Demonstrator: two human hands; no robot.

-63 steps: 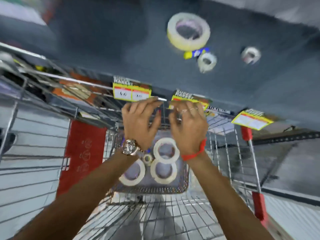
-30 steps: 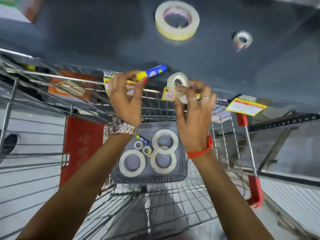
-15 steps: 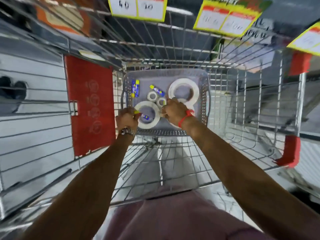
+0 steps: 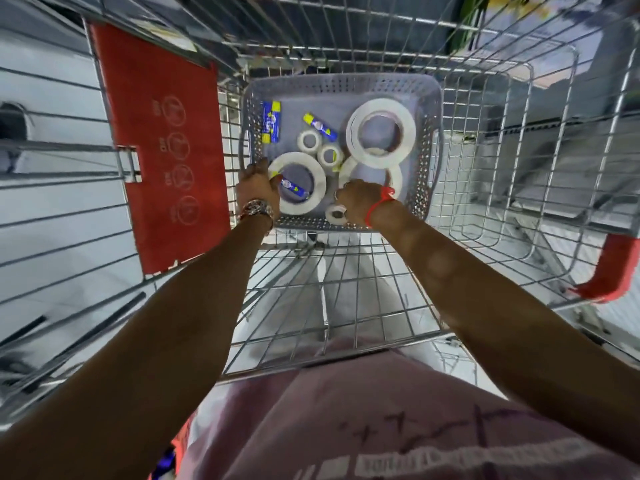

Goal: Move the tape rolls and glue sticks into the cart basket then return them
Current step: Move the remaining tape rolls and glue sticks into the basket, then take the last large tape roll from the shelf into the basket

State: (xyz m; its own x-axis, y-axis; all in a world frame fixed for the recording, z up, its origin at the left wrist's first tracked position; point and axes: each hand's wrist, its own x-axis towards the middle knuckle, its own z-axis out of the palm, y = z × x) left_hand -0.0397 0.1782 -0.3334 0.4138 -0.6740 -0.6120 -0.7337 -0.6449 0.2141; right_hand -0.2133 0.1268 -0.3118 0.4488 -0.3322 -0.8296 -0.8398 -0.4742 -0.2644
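A grey perforated basket (image 4: pixel 427 98) sits inside the wire cart (image 4: pixel 502 216). It holds three large white tape rolls (image 4: pixel 381 132), two small rolls (image 4: pixel 309 141) and two blue-and-yellow glue sticks (image 4: pixel 271 126). My left hand (image 4: pixel 256 185) is at the basket's near left corner, its fingertips pinching the yellow end of a third glue stick (image 4: pixel 294 189) that lies in the hole of a large roll (image 4: pixel 320 183). My right hand (image 4: pixel 358 200) is low over the near edge, with a small tape roll (image 4: pixel 336 213) against its thumb side.
A red plastic flap (image 4: pixel 162 140) hangs on the cart's left wall. The red cart handle end (image 4: pixel 613 268) is at the right. Wire mesh walls surround the basket closely. My pink shirt (image 4: pixel 381 427) fills the bottom of the view.
Both hands carried a glue stick and a small tape roll from the dark shelf down into the basket. The view tilted down, so the shelf has left the frame.
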